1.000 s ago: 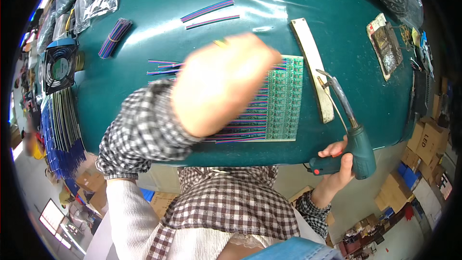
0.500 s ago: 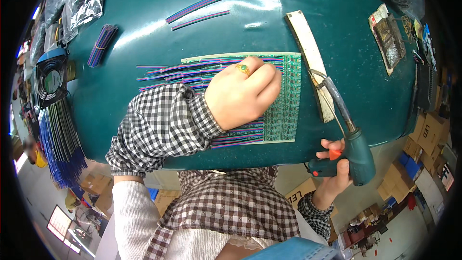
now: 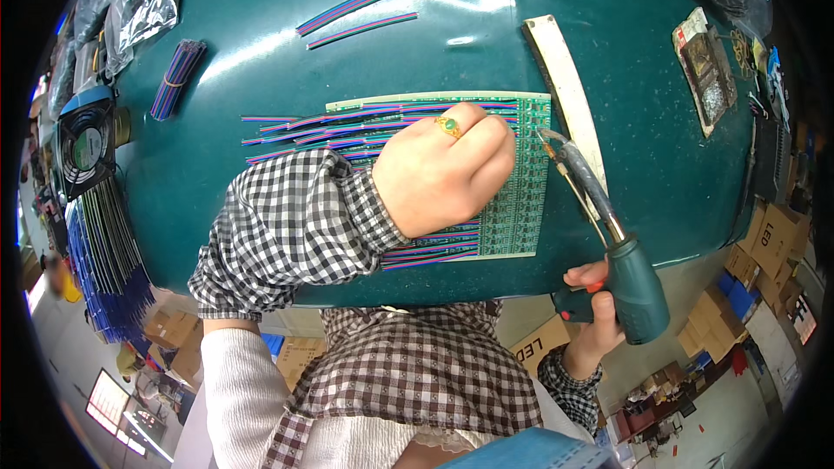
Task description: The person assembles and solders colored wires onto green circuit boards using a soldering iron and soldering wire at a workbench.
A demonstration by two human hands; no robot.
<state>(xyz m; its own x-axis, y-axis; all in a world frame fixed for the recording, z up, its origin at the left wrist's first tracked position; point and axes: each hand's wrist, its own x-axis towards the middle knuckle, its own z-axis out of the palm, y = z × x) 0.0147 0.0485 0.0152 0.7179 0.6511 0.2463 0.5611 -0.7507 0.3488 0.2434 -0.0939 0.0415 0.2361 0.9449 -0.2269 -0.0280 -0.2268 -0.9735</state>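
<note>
My left hand (image 3: 443,169), with a green-stoned ring, is closed over the green circuit board panel (image 3: 512,217) on the table. Its fingertips are hidden beneath it, so what they pinch cannot be made out. Several multicoloured ribbon wires (image 3: 347,135) run across the panel and under this hand; their left ends stick out past the panel's edge. In my right hand (image 3: 599,313) is a dark green soldering gun (image 3: 638,291), fingers wrapped round its handle by the red trigger. The soldering gun's tip (image 3: 546,141) is at the panel's right edge, near my left knuckles; contact cannot be told.
Right of the panel lies a long whitish bar (image 3: 565,78). Farther right is a small stained tray (image 3: 708,78). Loose ribbon wires (image 3: 360,30) and a banded wire bundle (image 3: 178,78) lie at the back and left. A fan (image 3: 87,143) and hanging wires (image 3: 109,260) stand at the left edge.
My right hand has moved the soldering gun's tip left, from over the whitish bar to the panel's right edge. My left hand keeps its place on the panel, with hardly any shift.
</note>
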